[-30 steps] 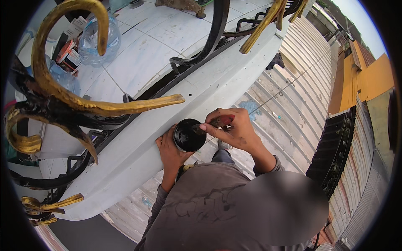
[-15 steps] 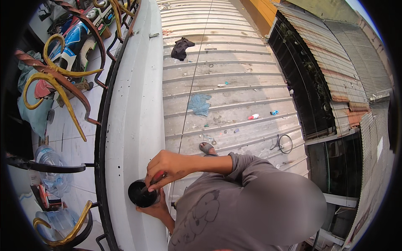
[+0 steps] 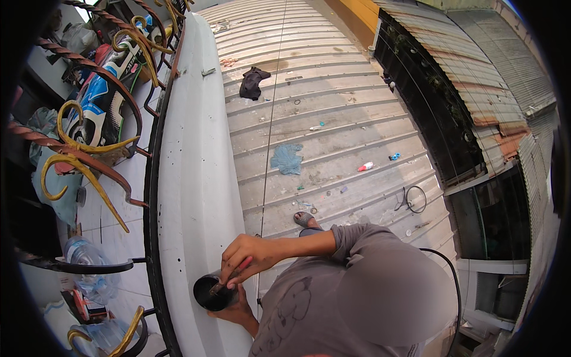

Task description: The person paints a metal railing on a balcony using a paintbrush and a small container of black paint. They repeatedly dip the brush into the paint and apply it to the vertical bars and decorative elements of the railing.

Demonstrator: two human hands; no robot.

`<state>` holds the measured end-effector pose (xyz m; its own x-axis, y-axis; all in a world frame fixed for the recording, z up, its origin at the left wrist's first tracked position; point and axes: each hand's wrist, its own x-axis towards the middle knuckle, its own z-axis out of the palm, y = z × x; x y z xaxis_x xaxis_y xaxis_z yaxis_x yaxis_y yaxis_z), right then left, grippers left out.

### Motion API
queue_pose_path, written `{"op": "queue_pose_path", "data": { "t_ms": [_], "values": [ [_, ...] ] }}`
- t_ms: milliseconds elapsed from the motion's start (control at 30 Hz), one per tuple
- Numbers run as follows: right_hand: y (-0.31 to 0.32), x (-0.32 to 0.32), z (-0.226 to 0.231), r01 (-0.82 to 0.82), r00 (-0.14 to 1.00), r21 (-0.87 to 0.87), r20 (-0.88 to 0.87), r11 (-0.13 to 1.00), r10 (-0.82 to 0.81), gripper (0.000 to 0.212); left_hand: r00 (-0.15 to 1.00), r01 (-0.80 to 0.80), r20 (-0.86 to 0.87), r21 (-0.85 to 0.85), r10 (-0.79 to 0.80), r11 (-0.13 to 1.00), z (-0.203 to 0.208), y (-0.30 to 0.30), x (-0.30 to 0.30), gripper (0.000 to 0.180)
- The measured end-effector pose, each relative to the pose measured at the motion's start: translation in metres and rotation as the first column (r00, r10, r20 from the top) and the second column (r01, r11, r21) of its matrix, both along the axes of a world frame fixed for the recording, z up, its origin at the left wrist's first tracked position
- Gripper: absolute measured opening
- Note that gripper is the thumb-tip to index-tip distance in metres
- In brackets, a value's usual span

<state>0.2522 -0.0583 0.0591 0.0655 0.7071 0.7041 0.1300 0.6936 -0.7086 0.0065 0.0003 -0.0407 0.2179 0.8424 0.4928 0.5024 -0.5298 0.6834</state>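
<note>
Through the head view I catch pale lettering on the blue, black and white package (image 3: 95, 90) behind the railing (image 3: 153, 238).

Outdoor rooftop beside a balcony: pale ribbed metal roofing (image 3: 351, 140) underfoot, long white ledge (image 3: 199, 172), black-and-gold scrolled metal railing (image 3: 152, 226), white tiled floor (image 3: 129, 238), rust-streaked corrugated roof (image 3: 455, 68) nearby.

I see the right hand (image 3: 245, 260) pinched, its forearm (image 3: 306, 243) stretched leftward; nearer, the left hand (image 3: 239, 310) is cupped
</note>
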Motion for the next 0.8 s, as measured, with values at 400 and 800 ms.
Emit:
{"op": "queue_pose_path", "data": {
  "t_ms": [400,800],
  "values": [
    [0.006,-0.004,-0.004,-0.104,0.989,-0.142,-0.117,0.984,0.088,0.019,0.992,-0.013,-0.126,0.029,0.017,1.000,0.006,0.003,-0.001,0.096],
    [0.002,-0.002,-0.009,-0.052,0.992,-0.122,-0.119,0.991,0.038,0.020,0.999,0.006,-0.052,0.025,-0.004,1.000,-0.003,0.004,-0.004,0.098]
  ]
}}
